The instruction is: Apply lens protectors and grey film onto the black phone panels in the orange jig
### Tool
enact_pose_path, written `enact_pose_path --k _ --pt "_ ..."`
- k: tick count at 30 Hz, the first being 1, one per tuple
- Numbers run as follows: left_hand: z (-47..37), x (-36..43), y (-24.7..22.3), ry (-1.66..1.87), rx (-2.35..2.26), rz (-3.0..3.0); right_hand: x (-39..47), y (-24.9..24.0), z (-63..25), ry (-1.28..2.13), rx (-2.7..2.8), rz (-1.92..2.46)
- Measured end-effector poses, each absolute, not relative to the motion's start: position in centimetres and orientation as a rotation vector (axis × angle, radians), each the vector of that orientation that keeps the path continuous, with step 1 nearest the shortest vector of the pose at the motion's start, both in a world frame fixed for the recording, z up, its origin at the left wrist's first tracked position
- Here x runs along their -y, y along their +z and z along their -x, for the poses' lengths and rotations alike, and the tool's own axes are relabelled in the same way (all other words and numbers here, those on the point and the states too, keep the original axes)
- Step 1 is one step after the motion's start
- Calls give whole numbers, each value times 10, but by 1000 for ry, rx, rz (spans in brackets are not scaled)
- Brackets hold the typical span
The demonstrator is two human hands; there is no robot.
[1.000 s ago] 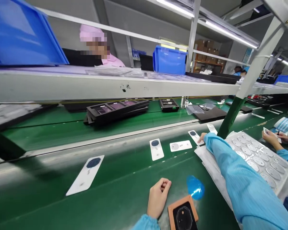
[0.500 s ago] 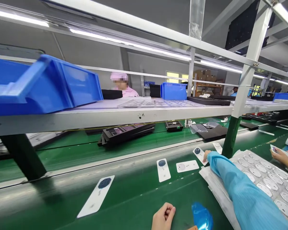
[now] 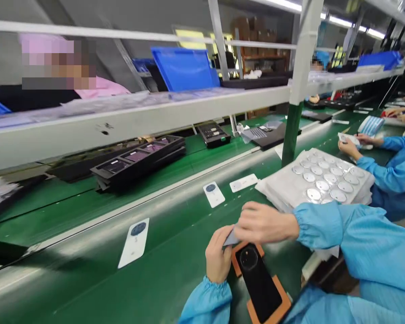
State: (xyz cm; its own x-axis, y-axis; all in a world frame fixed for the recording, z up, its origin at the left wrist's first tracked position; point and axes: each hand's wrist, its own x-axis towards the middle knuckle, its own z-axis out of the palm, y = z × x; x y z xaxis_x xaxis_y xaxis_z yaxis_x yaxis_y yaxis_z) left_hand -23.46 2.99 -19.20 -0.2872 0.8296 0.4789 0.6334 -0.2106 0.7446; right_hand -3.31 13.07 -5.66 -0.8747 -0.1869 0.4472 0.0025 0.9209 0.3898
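Note:
My left hand (image 3: 218, 254) and my right hand (image 3: 265, 222) meet over the green belt, both closed on a thin grey-looking flat panel (image 3: 231, 237). Most of that panel is hidden behind the fingers, and I see it nearly edge-on. Just below them lies a black phone (image 3: 259, 279) with a round camera ring, lying in an orange holder (image 3: 278, 311). Farther left, white rectangular panels with round marks rest on the belt: one long panel (image 3: 133, 243), one shorter panel (image 3: 214, 195) and one turned sideways (image 3: 243, 183).
A stacked tray (image 3: 280, 191) of round rings stands to the right, beside a green-and-white post (image 3: 292, 130). A shelf rail (image 3: 189, 107) crosses above the belt. Black trays (image 3: 138, 162) lie beyond it. A co-worker's blue sleeve (image 3: 380, 166) is at far right.
My right hand has come back from the far panels beside the post to my left hand, bringing a panel. The view has swung right and down, showing the black phone in its holder.

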Motion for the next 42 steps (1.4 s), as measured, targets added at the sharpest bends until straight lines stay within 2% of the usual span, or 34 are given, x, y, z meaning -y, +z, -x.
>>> enact_pose_path --k 4,6,9,12,17,20,25,26,28,30,35,42 --pt "232 -10 -189 1643 -2070 -861 -194 -37 -36 -315 2661 760" --pt "234 -4 -188 1837 -1920 -507 -235 -33 -78 -143 2726 1384" --pt "234 -3 -186 2085 -1566 -249 -271 -38 -134 52 2810 1683" --pt "232 -5 -190 2154 -1456 -122 -279 -56 -168 235 2895 1755" --pt "231 -9 -207 2162 -1435 -177 -286 -90 -200 205 2696 1527" --pt "230 -9 -212 2161 -1426 -143 -274 -90 -209 200 2608 1421" --pt "226 -14 -206 2122 -1352 11 -189 -66 -158 -1 2508 1130" --pt "227 -16 -206 2115 -1303 1 -168 -67 -138 45 2527 1047" --pt "229 -20 -207 2110 -1215 -34 -131 -81 -93 220 2559 786" --pt "232 -21 -210 2120 -1175 -63 -102 -112 -50 234 2558 489" --pt "236 -13 -212 2107 -1167 -66 -80 -192 0 191 2571 261" --pt "239 -8 -205 1986 -1192 -178 -81 -201 -13 184 2701 216"
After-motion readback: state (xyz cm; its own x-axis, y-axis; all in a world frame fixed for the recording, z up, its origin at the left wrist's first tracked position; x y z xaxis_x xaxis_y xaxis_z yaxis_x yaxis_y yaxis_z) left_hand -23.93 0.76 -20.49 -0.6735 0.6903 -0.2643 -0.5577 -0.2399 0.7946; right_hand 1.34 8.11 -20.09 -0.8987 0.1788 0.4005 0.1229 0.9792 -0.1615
